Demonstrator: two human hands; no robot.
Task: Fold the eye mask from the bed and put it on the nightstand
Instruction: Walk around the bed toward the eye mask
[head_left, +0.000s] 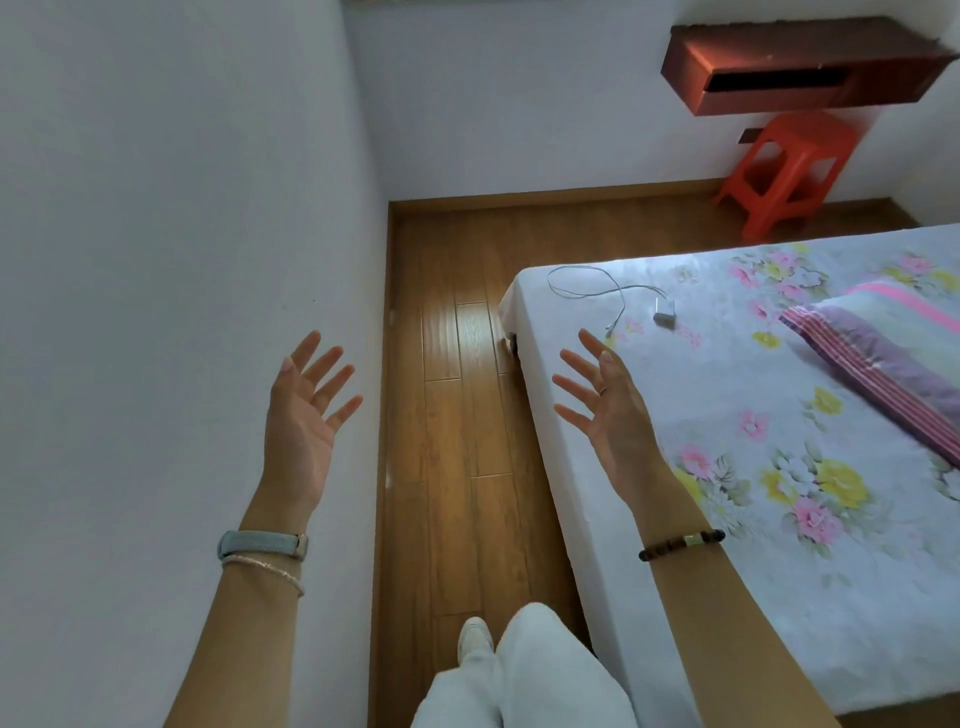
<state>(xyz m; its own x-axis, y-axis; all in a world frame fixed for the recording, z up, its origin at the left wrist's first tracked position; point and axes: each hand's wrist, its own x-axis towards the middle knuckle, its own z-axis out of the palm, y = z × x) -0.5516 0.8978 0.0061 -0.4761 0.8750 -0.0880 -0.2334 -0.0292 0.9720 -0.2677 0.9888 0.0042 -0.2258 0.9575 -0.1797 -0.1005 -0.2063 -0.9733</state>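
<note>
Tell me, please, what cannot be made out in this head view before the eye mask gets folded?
- Eye mask: not seen anywhere on the visible bed.
- Bed: right side cut off by the frame edge.
- Nightstand: none in view.
- Wall unit: dark slot, contents unreadable.
- Left hand and right hand: open, empty.

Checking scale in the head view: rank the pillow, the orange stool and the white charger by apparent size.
1. Pillow, though cut off by the frame edge.
2. Orange stool, farther away, so its rank against the pillow is unsure.
3. White charger, clearly smallest.
</note>
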